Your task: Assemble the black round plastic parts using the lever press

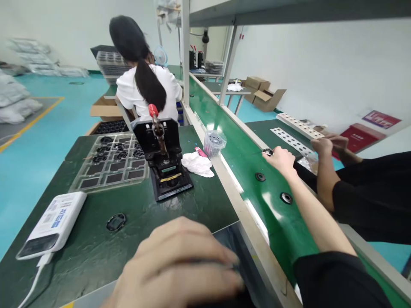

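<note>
Right hand point(281, 160): is pinching a black ring point(267, 152) over the green belt point(237, 149).
Left hand point(180, 265): is showing blurry, low over the worktop point(141, 218), well apart from the right hand; I can't tell if it is gripping anything.
Two more rings point(260, 176): are lying on the belt, beside the right forearm.
Loose part point(116, 222): is lying on the worktop, left of the left hand.
Pale rail point(257, 248): is running between the hands.
Press point(167, 160): is standing beyond the left hand, hiding some of the clear tray point(109, 187).
Cup and tissue: a clear cup point(214, 143) and a white tissue point(197, 164) are sitting right of the press.
Other people: one person in white point(128, 90) is sitting past the press; another person's hands point(324, 147) are showing right of the right hand.
White power pack point(54, 222): is lying far left of the left hand, carrying blue print too small to read.
Red box point(359, 139) and red sign point(381, 119): are showing white writing, far right of the right hand, too blurry to read.
</note>
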Demonstrator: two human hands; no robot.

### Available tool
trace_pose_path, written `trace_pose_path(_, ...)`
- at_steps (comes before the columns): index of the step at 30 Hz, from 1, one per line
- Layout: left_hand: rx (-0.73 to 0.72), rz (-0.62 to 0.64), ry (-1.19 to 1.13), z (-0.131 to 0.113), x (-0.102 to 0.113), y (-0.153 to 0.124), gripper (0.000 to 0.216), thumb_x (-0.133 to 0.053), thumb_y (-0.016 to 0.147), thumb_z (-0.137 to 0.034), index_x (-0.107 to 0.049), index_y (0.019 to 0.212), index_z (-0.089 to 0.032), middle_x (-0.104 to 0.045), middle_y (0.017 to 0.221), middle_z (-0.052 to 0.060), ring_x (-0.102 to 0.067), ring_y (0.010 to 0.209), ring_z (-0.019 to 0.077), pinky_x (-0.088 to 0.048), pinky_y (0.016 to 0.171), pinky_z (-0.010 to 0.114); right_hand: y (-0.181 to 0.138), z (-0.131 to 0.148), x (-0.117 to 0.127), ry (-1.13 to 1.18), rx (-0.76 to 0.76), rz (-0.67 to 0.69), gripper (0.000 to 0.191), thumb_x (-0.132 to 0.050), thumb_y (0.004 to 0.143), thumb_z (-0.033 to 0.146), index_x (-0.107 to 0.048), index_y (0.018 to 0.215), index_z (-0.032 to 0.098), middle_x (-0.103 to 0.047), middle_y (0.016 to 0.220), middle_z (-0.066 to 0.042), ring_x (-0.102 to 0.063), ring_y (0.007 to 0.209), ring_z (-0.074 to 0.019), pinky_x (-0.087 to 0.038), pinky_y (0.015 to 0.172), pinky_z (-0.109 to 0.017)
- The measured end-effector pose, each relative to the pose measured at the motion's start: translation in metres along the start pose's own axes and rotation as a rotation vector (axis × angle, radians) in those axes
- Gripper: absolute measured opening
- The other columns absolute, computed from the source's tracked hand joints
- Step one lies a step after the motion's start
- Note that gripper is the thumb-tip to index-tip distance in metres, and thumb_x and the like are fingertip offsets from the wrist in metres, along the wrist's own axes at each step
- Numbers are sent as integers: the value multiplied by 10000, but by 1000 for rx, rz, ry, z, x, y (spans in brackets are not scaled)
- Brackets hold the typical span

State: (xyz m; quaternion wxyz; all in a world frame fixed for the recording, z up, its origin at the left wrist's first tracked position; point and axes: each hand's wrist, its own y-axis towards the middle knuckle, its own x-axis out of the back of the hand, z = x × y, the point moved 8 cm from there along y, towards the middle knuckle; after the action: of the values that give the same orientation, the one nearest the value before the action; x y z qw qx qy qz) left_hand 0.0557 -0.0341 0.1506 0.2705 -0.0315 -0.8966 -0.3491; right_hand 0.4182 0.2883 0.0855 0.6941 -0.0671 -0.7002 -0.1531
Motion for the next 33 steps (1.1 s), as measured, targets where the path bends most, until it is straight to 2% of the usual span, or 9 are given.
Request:
trace_pose_path(4,52,54,131,51,-25,32,397,-419,909,-11,-668,1102,-253,-747,1018,20,-724,939,154,-594,789,254,42,-25,-27,51,-84,67,480,-570,929,448,-708,1112,27,-712,1085,-281,-717,1019,-362,-530,821,-396)
trace_pose_path(10,230,136,216,120,-46,-17,307,-416,955,-119,-687,1046,-230,-757,998,34,-746,896,162,-598,794,238,33,-37,-37,112,-51,45,519,-493,973,492,-665,1255,91,-728,1105,-215,-709,1023,-312,-518,837,-376)
trace_pose_path(14,293,100,201,135,-48,-34,260,-443,964,-179,-697,990,-231,-759,940,31,-749,817,165,-605,727,233,-20,-46,-48,162,97,92,474,-536,928,613,-724,1095,211,-746,948,-67,-712,915,-239,-488,743,-301)
trace_pose_path(17,291,94,173,138,-51,-34,263,-444,964,-183,-702,960,-235,-759,945,31,-751,848,169,-607,753,240,-60,-51,-62,236,231,111,500,-624,827,661,-712,1010,203,-729,919,-54,-694,815,-221,-465,664,-291)
trace_pose_path(21,319,104,138,140,-51,-36,259,-444,955,-159,-692,951,-237,-754,933,22,-744,833,164,-600,750,242,-78,-55,-70,425,263,60,601,-595,777,742,-656,982,181,-711,923,-78,-602,611,-168,-458,597,-303)
trace_pose_path(23,338,109,123,139,-49,-40,263,-438,950,-144,-684,963,-235,-751,954,27,-741,863,170,-600,778,258,-79,-50,-65,520,277,43,652,-577,741,817,-643,902,189,-690,814,-60,-520,519,-144,-429,533,-300)
trace_pose_path(27,388,110,88,136,-49,-48,287,-409,936,-97,-661,987,-225,-739,986,42,-727,900,173,-595,807,279,-100,-15,-26,574,413,-186,567,-516,871,755,-657,818,209,-564,558,2,-434,433,-145,-379,454,-300)
trace_pose_path(31,434,59,109,133,-48,-50,255,-428,975,-121,-628,1099,-221,-721,1028,61,-711,948,184,-601,841,311,-186,72,9,573,934,-433,173,-576,993,321,-704,956,212,-750,873,-69,-713,754,-191,-554,673,-301)
trace_pose_path(33,443,13,147,132,-46,-50,244,-479,993,-170,-588,1206,-218,-700,1130,92,-685,1067,215,-600,910,359,-240,118,5,550,1213,-449,162,-567,986,178,-719,1025,215,-774,952,-70,-735,828,-184,-570,713,-287)
